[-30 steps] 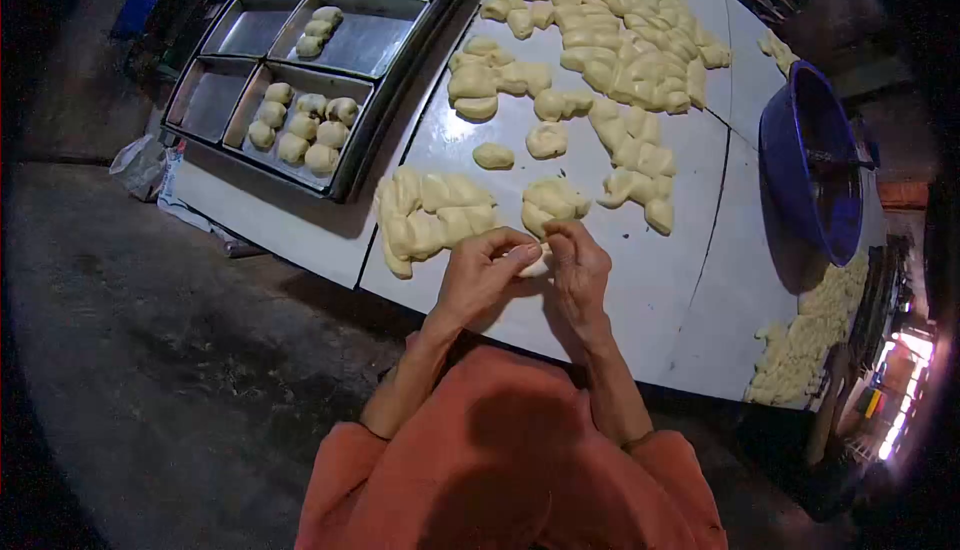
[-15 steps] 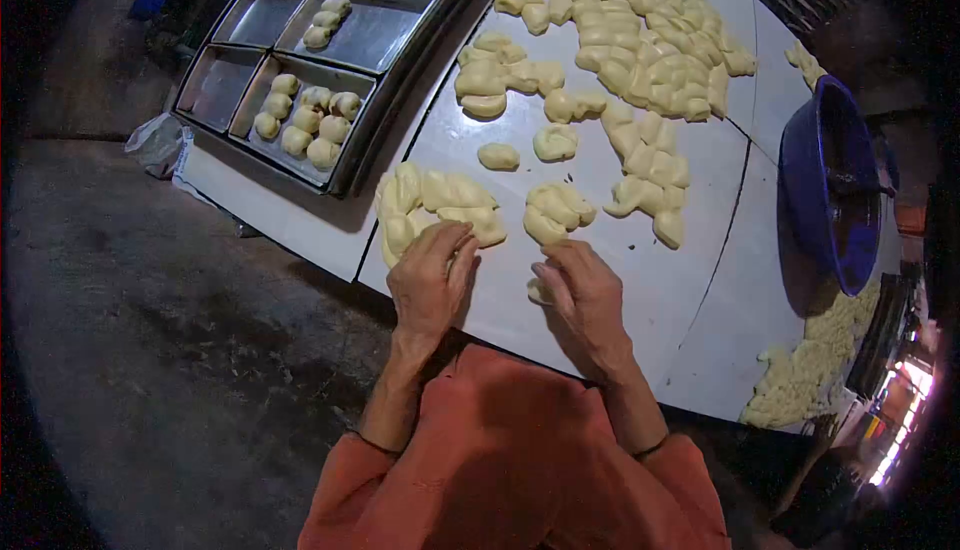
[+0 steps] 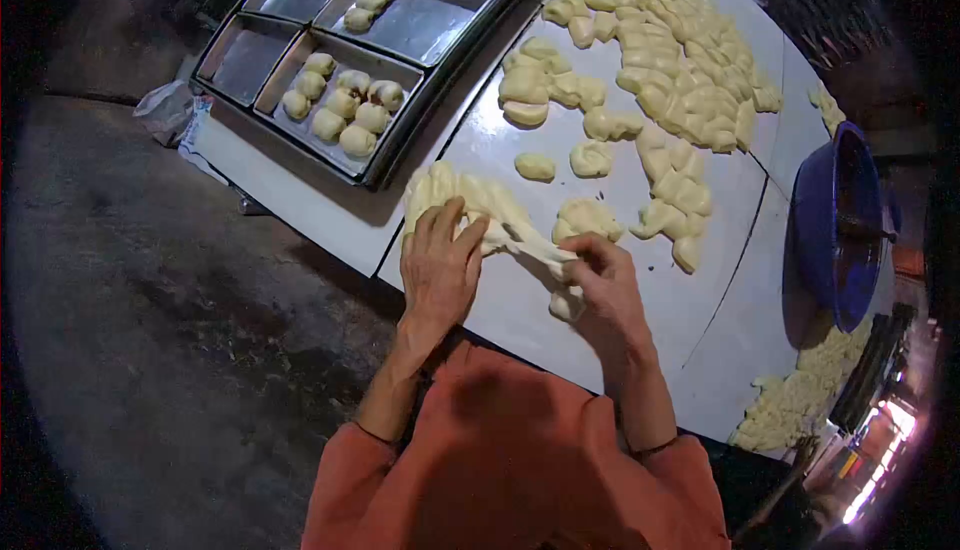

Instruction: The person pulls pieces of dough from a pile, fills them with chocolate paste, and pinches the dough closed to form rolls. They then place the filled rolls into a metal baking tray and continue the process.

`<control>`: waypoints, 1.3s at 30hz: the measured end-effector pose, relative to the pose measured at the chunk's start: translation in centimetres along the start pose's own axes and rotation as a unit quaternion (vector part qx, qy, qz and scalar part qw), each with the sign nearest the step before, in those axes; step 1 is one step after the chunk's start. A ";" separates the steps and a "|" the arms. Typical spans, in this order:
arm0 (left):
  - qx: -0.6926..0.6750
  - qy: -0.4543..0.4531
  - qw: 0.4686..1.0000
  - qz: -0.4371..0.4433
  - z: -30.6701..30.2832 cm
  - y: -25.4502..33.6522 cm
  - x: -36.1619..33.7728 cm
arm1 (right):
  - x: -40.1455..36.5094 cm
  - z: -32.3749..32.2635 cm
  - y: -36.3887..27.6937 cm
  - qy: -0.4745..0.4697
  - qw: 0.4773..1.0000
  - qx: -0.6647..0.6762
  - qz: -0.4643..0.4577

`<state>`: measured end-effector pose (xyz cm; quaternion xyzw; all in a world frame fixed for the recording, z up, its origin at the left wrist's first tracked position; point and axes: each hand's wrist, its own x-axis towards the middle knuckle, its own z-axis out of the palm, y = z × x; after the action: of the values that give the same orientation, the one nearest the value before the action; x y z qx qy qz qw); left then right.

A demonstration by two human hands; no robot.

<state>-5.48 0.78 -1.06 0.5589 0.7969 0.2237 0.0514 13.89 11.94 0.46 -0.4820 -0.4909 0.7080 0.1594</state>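
A folded mass of pale dough (image 3: 475, 193) lies near the table's front edge. My left hand (image 3: 440, 260) rests on its near side with fingers spread and stretched out, pressing it down. From this mass a thin strip of dough runs right to my right hand (image 3: 605, 280), whose thumb and fingers are pinched on its end. Below the right fingers sits a small dough piece (image 3: 567, 304), partly covered. Just beyond that hand is a rounded dough lump (image 3: 588, 218). Two small dough balls, one oval (image 3: 535, 166) and one rounder (image 3: 591, 159), lie farther back.
Metal baking pans (image 3: 420, 15) stand at the back left, two of them holding several filled dough rolls (image 3: 343, 103). A large spread of dough pieces (image 3: 690, 60) covers the far table. At right are a purple basin (image 3: 812, 225) and crumbly dough (image 3: 800, 390).
My right hand has taken hold of the dough and drawn a strip of it out to the right. My left hand has spread its fingers on the mass. The view has shifted slightly.
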 end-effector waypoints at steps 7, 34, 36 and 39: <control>-0.070 0.002 0.998 0.006 -0.9 0.8 0.6 | -0.2 -1.8 0.4 -0.017 0.965 0.261 -0.002; -0.368 -0.005 0.929 -0.036 -1.0 8.9 1.2 | -3.3 1.0 -1.4 0.131 0.924 -0.152 -0.326; -0.343 0.075 0.936 0.019 -0.4 9.7 1.6 | -3.1 0.0 -1.3 0.153 0.908 -0.183 -0.344; -0.371 0.163 0.910 0.083 1.6 10.9 2.4 | -3.8 -0.1 -2.0 0.145 0.934 -0.079 -0.317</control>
<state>3.65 6.45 2.41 0.5195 0.6041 0.5950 0.1057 15.32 10.25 4.11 -0.4098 -0.6444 0.5018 0.4061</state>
